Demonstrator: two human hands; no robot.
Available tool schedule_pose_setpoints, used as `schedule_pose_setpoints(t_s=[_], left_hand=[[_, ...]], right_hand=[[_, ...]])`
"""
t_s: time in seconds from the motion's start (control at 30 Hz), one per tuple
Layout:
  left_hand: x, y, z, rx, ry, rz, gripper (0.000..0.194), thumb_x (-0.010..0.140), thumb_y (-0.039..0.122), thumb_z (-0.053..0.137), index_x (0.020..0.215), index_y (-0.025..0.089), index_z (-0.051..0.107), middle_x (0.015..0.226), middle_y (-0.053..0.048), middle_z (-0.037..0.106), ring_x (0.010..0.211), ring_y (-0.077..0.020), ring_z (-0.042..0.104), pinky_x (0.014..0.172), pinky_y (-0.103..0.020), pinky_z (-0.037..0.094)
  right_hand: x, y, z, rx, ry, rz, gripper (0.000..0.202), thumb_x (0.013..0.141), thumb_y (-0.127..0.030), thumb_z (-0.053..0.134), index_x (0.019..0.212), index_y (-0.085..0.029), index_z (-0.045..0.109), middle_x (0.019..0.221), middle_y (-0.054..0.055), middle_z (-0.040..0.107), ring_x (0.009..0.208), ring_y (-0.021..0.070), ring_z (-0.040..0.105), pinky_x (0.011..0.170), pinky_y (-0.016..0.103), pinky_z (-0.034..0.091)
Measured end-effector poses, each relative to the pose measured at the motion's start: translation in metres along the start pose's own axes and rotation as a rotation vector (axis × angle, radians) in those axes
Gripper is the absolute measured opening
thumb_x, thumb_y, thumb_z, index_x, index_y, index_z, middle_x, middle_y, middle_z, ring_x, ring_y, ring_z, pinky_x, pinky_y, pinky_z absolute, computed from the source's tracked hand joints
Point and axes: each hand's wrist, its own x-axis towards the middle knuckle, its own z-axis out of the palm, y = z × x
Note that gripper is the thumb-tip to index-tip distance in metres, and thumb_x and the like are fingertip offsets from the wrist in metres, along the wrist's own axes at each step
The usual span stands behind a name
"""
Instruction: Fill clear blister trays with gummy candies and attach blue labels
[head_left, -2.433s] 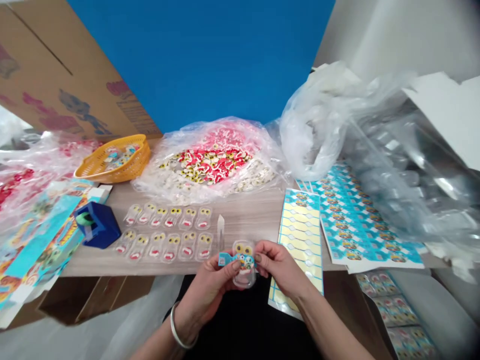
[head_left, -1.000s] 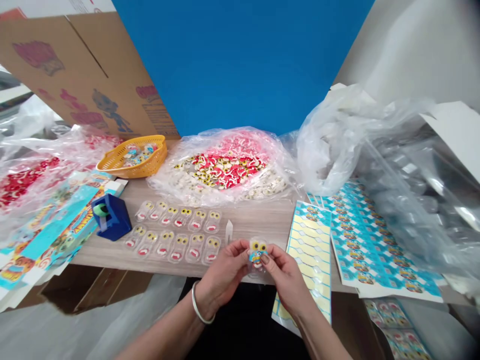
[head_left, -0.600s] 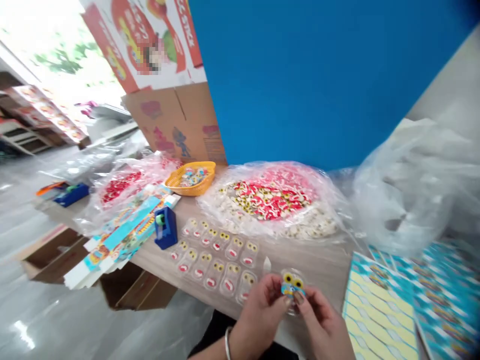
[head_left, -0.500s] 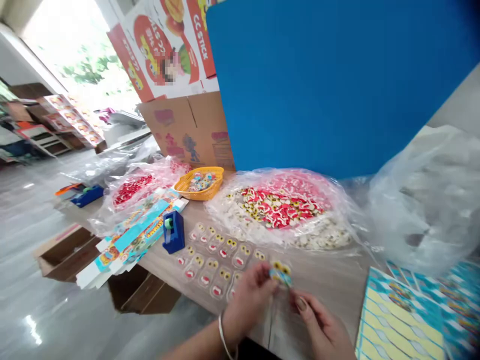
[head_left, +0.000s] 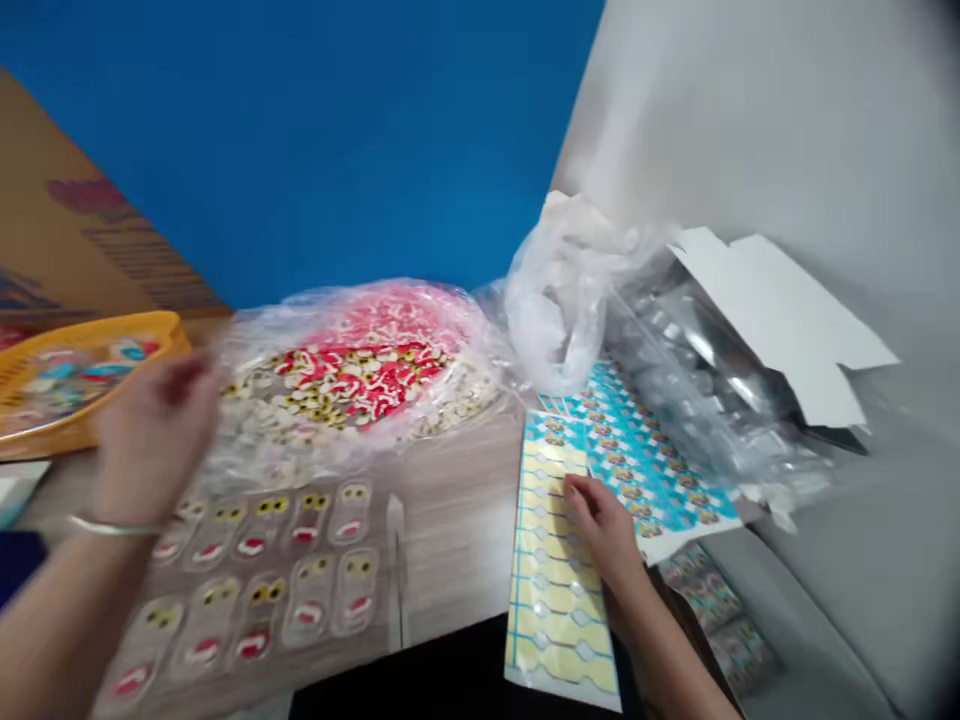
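My left hand (head_left: 161, 425), blurred by motion, is raised beside the yellow basket (head_left: 94, 385) of small wrapped pieces; whether its fingers hold anything is too smeared to tell. My right hand (head_left: 604, 525) rests on the yellow sticker sheet (head_left: 559, 600), fingers bent together at its upper right part; anything between the fingertips is too small to make out. Clear plastic shells (head_left: 307, 600) with yellow eye pieces and red mouth pieces lie in two rows on the wooden table (head_left: 450, 520). Behind them sits an open plastic bag of red and yellow pieces (head_left: 375, 385).
Blue printed sheets (head_left: 645, 460) lie under and beside a crumpled clear bag (head_left: 562, 300) at the right. A bag of clear plastic parts (head_left: 697, 370) and a white cardboard piece (head_left: 787, 320) are farther right. A blue panel (head_left: 337, 140) stands behind.
The view has swung right. My hands, earlier together at a small blue-and-yellow piece, have parted: my left is now near the basket, my right on the yellow sheet.
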Motion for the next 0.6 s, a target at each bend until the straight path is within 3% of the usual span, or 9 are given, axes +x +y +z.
schedule_pose_setpoints(t_s=[0.03, 0.1, 0.17, 0.27, 0.33, 0.4, 0.5, 0.6], left_hand=[[-0.027, -0.007, 0.032, 0.021, -0.187, 0.027, 0.014, 0.083, 0.026, 0.063, 0.095, 0.024, 0.069, 0.085, 0.009, 0.070, 0.102, -0.0226, 0.063, 0.094, -0.036, 0.047], [-0.085, -0.017, 0.103, -0.001, -0.426, 0.027, 0.022, 0.072, 0.024, 0.074, 0.093, 0.023, 0.073, 0.085, 0.003, 0.075, 0.084, -0.0221, 0.068, 0.084, -0.035, 0.051], [-0.137, -0.023, 0.172, -0.093, -0.673, -0.070, 0.034, 0.067, 0.017, 0.077, 0.100, 0.022, 0.072, 0.101, -0.004, 0.077, 0.090, -0.0222, 0.070, 0.084, -0.033, 0.052], [-0.180, -0.025, 0.245, -0.102, -0.737, -0.148, 0.038, 0.065, 0.009, 0.074, 0.101, 0.017, 0.069, 0.109, -0.011, 0.075, 0.080, -0.0200, 0.071, 0.074, -0.030, 0.054], [-0.189, -0.025, 0.267, -0.096, -0.748, -0.169, 0.035, 0.064, 0.007, 0.073, 0.097, 0.017, 0.068, 0.095, -0.008, 0.076, 0.072, -0.0177, 0.069, 0.068, -0.028, 0.052], [-0.190, -0.024, 0.272, -0.103, -0.773, -0.189, 0.028, 0.064, 0.007, 0.073, 0.089, 0.017, 0.066, 0.076, -0.003, 0.073, 0.064, -0.0160, 0.066, 0.063, -0.026, 0.050], [-0.192, -0.023, 0.262, -0.134, -0.811, -0.204, 0.019, 0.066, 0.013, 0.074, 0.081, 0.018, 0.063, 0.062, 0.002, 0.067, 0.055, -0.0137, 0.062, 0.055, -0.023, 0.046], [-0.197, -0.020, 0.250, -0.185, -0.839, -0.197, 0.014, 0.069, 0.021, 0.074, 0.078, 0.017, 0.064, 0.065, 0.001, 0.068, 0.057, -0.0132, 0.062, 0.056, -0.023, 0.047]], right_hand=[[-0.001, 0.006, -0.001, 0.016, 0.000, 0.003, 0.036, 0.091, -0.052, 0.055, 0.100, -0.021, 0.071, 0.100, 0.010, 0.075, 0.092, 0.0269, 0.069, 0.087, 0.043, 0.055], [-0.006, 0.013, -0.003, 0.054, -0.016, -0.001, 0.033, 0.093, -0.048, 0.054, 0.101, -0.021, 0.071, 0.099, 0.009, 0.074, 0.091, 0.0253, 0.069, 0.085, 0.041, 0.055], [-0.012, 0.016, -0.006, 0.080, -0.037, -0.015, 0.030, 0.095, -0.045, 0.053, 0.101, -0.022, 0.071, 0.099, 0.008, 0.074, 0.090, 0.0243, 0.069, 0.083, 0.039, 0.055], [-0.018, 0.018, -0.011, 0.090, -0.052, -0.045, 0.027, 0.096, -0.042, 0.053, 0.101, -0.022, 0.070, 0.099, 0.008, 0.073, 0.091, 0.0240, 0.068, 0.083, 0.038, 0.055], [-0.017, 0.015, -0.014, 0.088, -0.073, -0.052, 0.025, 0.096, -0.040, 0.053, 0.101, -0.022, 0.069, 0.097, 0.007, 0.073, 0.089, 0.0236, 0.068, 0.081, 0.037, 0.055], [-0.008, 0.008, -0.015, 0.086, -0.077, -0.074, 0.022, 0.096, -0.036, 0.053, 0.105, -0.023, 0.068, 0.097, 0.007, 0.073, 0.089, 0.0235, 0.068, 0.078, 0.037, 0.056], [0.017, -0.010, -0.013, 0.057, -0.047, -0.241, 0.020, 0.095, -0.027, 0.055, 0.111, -0.024, 0.066, 0.107, 0.008, 0.070, 0.102, 0.0252, 0.065, 0.088, 0.041, 0.053], [0.044, -0.026, -0.008, 0.007, -0.059, -0.404, 0.017, 0.094, -0.021, 0.055, 0.107, -0.024, 0.066, 0.110, 0.009, 0.068, 0.107, 0.0262, 0.061, 0.094, 0.043, 0.050]])
